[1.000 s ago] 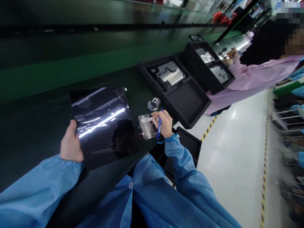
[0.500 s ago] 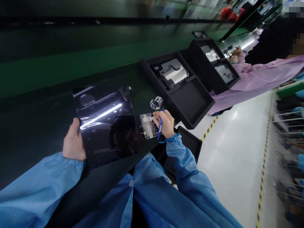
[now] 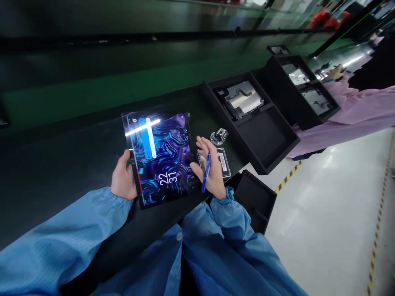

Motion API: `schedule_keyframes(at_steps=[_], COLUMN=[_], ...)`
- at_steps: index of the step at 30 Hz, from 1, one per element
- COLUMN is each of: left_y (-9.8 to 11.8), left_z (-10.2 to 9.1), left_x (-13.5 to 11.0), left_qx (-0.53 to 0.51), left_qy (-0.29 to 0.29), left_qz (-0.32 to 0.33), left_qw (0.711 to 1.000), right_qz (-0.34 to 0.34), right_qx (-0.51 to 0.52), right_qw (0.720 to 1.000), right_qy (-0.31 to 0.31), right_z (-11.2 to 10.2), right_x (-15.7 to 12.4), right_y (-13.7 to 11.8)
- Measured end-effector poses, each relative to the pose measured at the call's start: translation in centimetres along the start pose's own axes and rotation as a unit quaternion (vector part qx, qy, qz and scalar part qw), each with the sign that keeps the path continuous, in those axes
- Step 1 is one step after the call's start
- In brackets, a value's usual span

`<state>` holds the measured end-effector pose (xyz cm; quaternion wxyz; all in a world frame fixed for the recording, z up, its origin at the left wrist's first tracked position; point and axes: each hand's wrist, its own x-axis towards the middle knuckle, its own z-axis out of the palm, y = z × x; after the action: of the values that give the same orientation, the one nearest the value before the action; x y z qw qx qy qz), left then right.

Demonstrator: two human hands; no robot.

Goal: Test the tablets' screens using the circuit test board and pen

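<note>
My left hand (image 3: 124,181) grips the left edge of a tablet (image 3: 159,158), whose lit screen shows a swirling blue and purple wallpaper with the digits 22 31. My right hand (image 3: 210,169) is beside the tablet's right edge, its fingers spread and a blue pen (image 3: 206,172) held against the palm. Partly under those fingers lies a black barcode card (image 3: 222,163). Just beyond it sits a small clear or chrome part (image 3: 219,137). The hand hides the card's left end.
Black foam trays (image 3: 256,142) holding silver panels with ribbon cables stand along the dark bench (image 3: 92,164). A smaller black tray (image 3: 254,201) sits below the bench edge. At the far right, a co-worker's hand (image 3: 335,73) and pink sleeve (image 3: 348,123) reach over. Yellow-black tape (image 3: 288,176) marks the floor.
The tablet's dark glass has lit up, showing the wallpaper and digits. The tablet now lies further right, and my right hand's fingers have spread. The view has shifted slightly.
</note>
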<state>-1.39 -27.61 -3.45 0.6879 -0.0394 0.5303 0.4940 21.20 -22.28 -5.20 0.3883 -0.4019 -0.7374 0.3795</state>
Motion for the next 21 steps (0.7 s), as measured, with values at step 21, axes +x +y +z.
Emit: schedule_keyframes(at_steps=[21], left_y=[-0.3], left_z=[-0.3], left_x=[0.0], left_qx=[-0.046], left_qy=[-0.009], left_qz=[0.035], left_qw=[0.998], right_qz=[0.023], right_qx=[0.029], right_qw=[0.999], right_qy=[-0.005], right_z=[2.5], right_x=[-1.3], right_y=[-1.6])
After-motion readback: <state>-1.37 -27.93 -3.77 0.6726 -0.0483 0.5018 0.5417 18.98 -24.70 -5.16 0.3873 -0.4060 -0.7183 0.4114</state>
